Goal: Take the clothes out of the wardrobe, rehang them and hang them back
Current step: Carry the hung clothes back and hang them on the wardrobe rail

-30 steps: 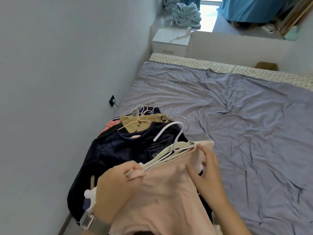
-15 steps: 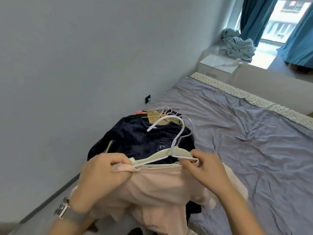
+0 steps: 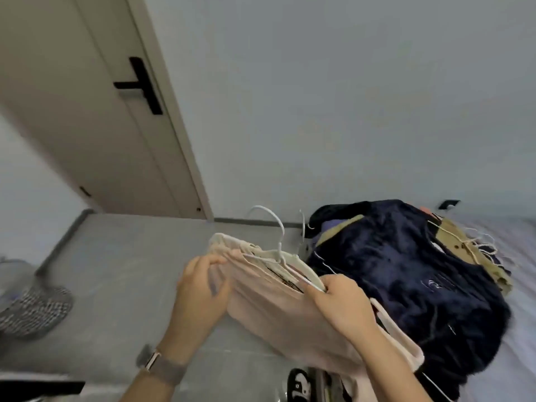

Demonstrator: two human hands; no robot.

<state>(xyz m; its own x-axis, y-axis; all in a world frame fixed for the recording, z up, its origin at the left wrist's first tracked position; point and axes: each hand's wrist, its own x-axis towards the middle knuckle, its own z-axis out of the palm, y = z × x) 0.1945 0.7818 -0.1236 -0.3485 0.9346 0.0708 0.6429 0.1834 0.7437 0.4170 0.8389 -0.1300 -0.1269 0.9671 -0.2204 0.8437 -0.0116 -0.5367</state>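
A pale pink garment [image 3: 278,311] hangs on a white hanger [image 3: 275,236], held above the grey floor. My left hand [image 3: 200,288] grips the garment's left shoulder end. At the other shoulder my right hand [image 3: 342,306] pinches the garment together with the hanger's arm. The hanger's hook points up and away from me. To the right, a pile of clothes on hangers lies on the bed, with a dark navy top [image 3: 406,280] uppermost and a tan garment [image 3: 470,256] behind it. The wardrobe is out of view.
A closed beige door [image 3: 95,117] with a black handle [image 3: 142,85] stands at upper left beside a blank grey wall. A round mesh fan base [image 3: 32,309] sits on the floor [image 3: 116,271] at far left. The lilac bed sheet [image 3: 519,314] fills the right edge.
My view has swung left from the bed toward the door and floor. Both hands have carried the pink garment on its hanger off the pile, which now lies to its right.
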